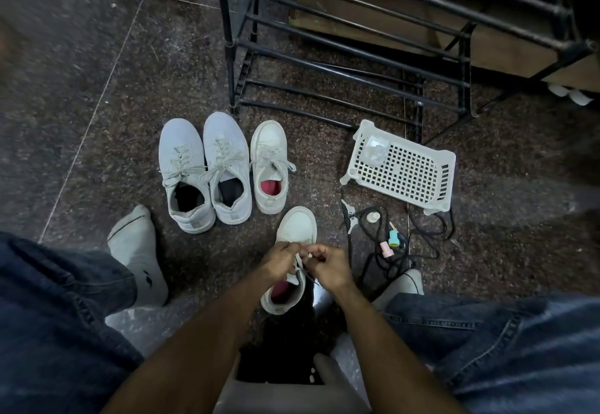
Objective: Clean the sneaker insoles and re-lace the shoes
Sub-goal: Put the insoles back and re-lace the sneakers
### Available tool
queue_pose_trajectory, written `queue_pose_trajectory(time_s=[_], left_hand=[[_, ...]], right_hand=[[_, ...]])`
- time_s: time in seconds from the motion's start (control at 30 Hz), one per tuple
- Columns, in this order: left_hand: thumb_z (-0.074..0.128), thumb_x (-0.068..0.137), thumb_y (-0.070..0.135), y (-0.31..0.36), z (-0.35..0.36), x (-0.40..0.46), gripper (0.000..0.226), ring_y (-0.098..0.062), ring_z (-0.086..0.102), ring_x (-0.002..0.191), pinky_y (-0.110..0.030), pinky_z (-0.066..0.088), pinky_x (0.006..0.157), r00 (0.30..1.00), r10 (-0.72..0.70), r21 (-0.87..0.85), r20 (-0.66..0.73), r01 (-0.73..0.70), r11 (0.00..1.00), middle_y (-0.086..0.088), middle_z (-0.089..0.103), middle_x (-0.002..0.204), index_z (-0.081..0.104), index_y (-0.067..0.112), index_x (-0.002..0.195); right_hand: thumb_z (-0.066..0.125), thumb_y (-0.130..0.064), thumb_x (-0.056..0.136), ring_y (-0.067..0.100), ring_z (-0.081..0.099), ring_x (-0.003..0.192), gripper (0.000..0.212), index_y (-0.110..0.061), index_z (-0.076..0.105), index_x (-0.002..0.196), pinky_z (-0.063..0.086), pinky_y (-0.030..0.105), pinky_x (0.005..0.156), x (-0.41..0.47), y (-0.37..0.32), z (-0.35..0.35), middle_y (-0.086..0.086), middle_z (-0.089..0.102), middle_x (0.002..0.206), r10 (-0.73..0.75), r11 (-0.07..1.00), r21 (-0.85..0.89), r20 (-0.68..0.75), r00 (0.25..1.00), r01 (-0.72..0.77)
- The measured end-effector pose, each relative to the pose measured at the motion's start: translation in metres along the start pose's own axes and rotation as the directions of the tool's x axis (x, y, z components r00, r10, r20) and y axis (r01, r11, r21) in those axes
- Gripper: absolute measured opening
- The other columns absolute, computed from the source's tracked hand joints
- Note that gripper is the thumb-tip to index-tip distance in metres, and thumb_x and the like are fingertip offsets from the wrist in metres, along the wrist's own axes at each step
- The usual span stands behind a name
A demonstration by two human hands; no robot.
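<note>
A black metal tube rack [357, 40] stands on the speckled stone floor. Right of it and nearer lies a white perforated plastic basket [402, 170]. Nearer than the rack sit three pale lace-up sneakers [207, 167]; nearer still, a white sneaker with pink insole [289, 270]. Above that shoe, left hand [279, 259] and right hand [328, 262] each pinch its white lace [300, 262] with curled fingers.

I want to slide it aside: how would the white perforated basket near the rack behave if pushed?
The white basket looks like thin plastic full of holes, so probably light and easy to slide. It seems to lie tilted, so it may rock or tip. The small clear item inside could shift.
</note>
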State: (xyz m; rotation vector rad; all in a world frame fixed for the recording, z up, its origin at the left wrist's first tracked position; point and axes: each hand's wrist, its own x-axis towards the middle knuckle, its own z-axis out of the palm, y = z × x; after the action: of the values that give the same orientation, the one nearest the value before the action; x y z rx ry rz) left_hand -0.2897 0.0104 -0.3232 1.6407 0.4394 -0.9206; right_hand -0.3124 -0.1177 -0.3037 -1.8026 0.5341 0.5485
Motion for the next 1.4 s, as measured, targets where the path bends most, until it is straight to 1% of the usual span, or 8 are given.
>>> queue_pose_trajectory(time_s=[0.13, 0.27, 0.43, 0.67, 0.77, 0.87, 1.07, 1.4], left_hand=[[0.039, 0.102, 0.023, -0.006, -0.005, 0.005, 0.041, -0.016, 0.05, 0.051, -0.019, 0.033, 0.043, 1.0, -0.022, -0.179, -0.016, 0.018, 0.984, -0.001, 0.061, 0.071, 0.067, 0.012, 0.073], [0.043, 0.1, 0.022, -0.011, -0.005, 0.01, 0.041, -0.018, 0.049, 0.052, -0.018, 0.034, 0.041, 0.998, -0.053, -0.267, -0.015, 0.047, 0.962, -0.007, 0.059, 0.067, 0.069, 0.009, 0.071], [0.062, 0.083, 0.005, -0.006, -0.002, 0.009, 0.025, -0.02, 0.054, 0.06, -0.026, 0.042, 0.057, 0.999, 0.006, -0.425, -0.04, -0.022, 0.905, 0.002, 0.061, 0.056, 0.06, 0.014, 0.059], [0.057, 0.084, -0.01, -0.004, 0.001, 0.01, 0.024, -0.016, 0.06, 0.06, -0.025, 0.05, 0.059, 0.994, -0.004, -0.485, -0.108, -0.05, 0.873, -0.005, 0.058, 0.063, 0.058, 0.006, 0.066], [0.059, 0.084, -0.009, -0.005, 0.001, 0.01, 0.023, -0.02, 0.059, 0.061, -0.026, 0.048, 0.058, 0.995, -0.007, -0.493, -0.096, -0.042, 0.869, -0.006, 0.059, 0.061, 0.056, 0.006, 0.066], [0.058, 0.088, -0.007, -0.008, -0.001, 0.008, 0.026, -0.014, 0.059, 0.063, -0.025, 0.047, 0.061, 0.987, 0.071, -0.363, -0.144, -0.119, 0.924, 0.005, 0.063, 0.056, 0.062, 0.007, 0.065], [0.073, 0.075, 0.014, -0.024, -0.029, -0.004, 0.01, -0.006, 0.056, 0.065, -0.023, 0.042, 0.064, 0.925, 0.379, 0.363, -0.016, -0.348, 0.865, 0.006, 0.058, 0.065, 0.075, 0.004, 0.074], [0.062, 0.083, 0.022, -0.014, -0.038, -0.032, 0.019, -0.01, 0.032, 0.134, -0.037, 0.04, 0.098, 0.842, 0.491, 0.84, 0.222, -0.421, 0.343, 0.017, 0.05, 0.136, 0.075, 0.025, 0.096]], right_hand=[[0.064, 0.008, 0.08, 0.006, 0.058, 0.053, 0.031, -0.018, 0.068, 0.065, 0.05, 0.022, 0.06, 0.007, 0.002, -0.015, -0.007, 0.065, 0.057, 0.095, 0.992, -0.082, -0.065, 0.993, -0.1], [0.049, 0.014, 0.082, 0.009, 0.05, 0.034, 0.028, -0.009, 0.06, 0.072, 0.043, 0.017, 0.04, -0.002, -0.01, -0.02, 0.0, 0.058, 0.044, 0.312, 0.944, -0.166, 0.174, 0.934, -0.285], [0.041, 0.011, 0.076, 0.009, 0.042, 0.031, 0.048, -0.028, 0.063, 0.096, 0.037, 0.018, 0.038, -0.007, -0.015, -0.009, -0.005, 0.049, 0.036, 0.21, 0.948, -0.295, 0.292, 0.933, -0.121], [0.065, -0.052, 0.062, 0.014, 0.055, 0.049, 0.015, -0.038, 0.069, 0.065, 0.048, 0.033, 0.054, -0.005, -0.001, 0.008, -0.009, 0.06, 0.05, 0.125, 0.941, -0.338, 0.264, 0.956, -0.029], [0.065, -0.045, 0.073, 0.011, 0.059, 0.057, 0.012, -0.047, 0.068, 0.061, 0.054, 0.042, 0.067, 0.003, 0.014, 0.015, -0.016, 0.062, 0.054, 0.069, 0.942, -0.337, 0.209, 0.975, 0.005], [0.065, -0.016, 0.084, 0.005, 0.055, 0.047, 0.039, -0.04, 0.068, 0.053, 0.05, 0.036, 0.062, 0.002, 0.01, 0.018, -0.014, 0.06, 0.047, 0.065, 0.96, -0.278, 0.127, 0.99, -0.027], [0.06, 0.0, 0.084, 0.012, 0.048, 0.045, 0.031, -0.018, 0.06, 0.058, 0.043, 0.025, 0.051, 0.004, 0.004, 0.022, -0.003, 0.053, 0.048, 0.213, 0.971, -0.123, 0.045, 0.976, -0.206], [0.066, -0.002, 0.08, 0.019, 0.048, 0.042, 0.021, -0.01, 0.059, 0.062, 0.043, 0.03, 0.049, 0.007, -0.009, 0.023, 0.01, 0.053, 0.05, 0.334, 0.94, -0.074, 0.018, 0.942, -0.332]])
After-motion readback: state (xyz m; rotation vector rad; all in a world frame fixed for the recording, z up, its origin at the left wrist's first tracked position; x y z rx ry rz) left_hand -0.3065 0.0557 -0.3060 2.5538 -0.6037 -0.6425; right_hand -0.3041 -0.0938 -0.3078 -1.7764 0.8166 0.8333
